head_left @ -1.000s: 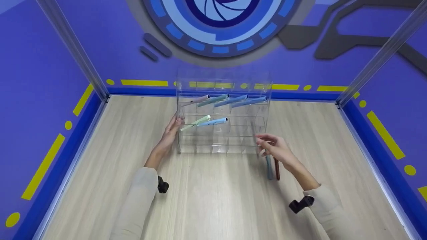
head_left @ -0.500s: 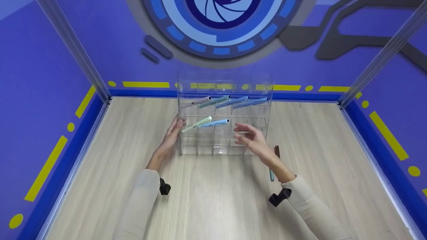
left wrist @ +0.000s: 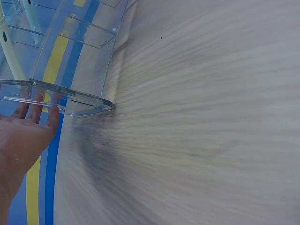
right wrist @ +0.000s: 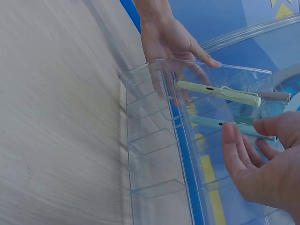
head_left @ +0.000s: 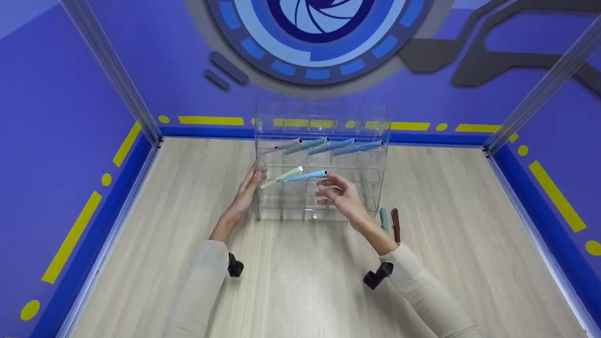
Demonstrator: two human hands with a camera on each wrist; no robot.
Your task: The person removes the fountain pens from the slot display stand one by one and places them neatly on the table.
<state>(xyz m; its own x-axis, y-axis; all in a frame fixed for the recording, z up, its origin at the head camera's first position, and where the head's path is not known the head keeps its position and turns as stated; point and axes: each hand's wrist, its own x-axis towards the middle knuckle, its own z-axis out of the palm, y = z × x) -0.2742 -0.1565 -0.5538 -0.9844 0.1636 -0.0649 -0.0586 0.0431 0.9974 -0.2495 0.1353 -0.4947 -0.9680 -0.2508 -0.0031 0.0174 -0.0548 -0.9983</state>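
A clear acrylic rack (head_left: 293, 203) with stepped compartments stands upright at the back of the table. My left hand (head_left: 242, 193) rests against its left side panel, fingers extended along the plastic in the left wrist view. In the middle row lean a light green pen (head_left: 281, 178) and a light blue pen (head_left: 306, 176). My right hand (head_left: 346, 199) is at the outer end of the light blue pen, with thumb and fingers parted around it. Across the row above lean a pink pen (head_left: 287, 144), a teal pen (head_left: 307, 145) and two blue pens (head_left: 359, 148).
Another teal pen (head_left: 384, 219) and a dark red-brown pen (head_left: 396, 223) lie on the wooden table (head_left: 291, 281) right of the rack, partly behind my right forearm. Blue printed walls (head_left: 216, 101) stand behind the rack and at both sides.
My right hand has moved left across the rack's front, from its right edge to the light blue pen. The left hand stays at the side panel, and the pens keep their places.
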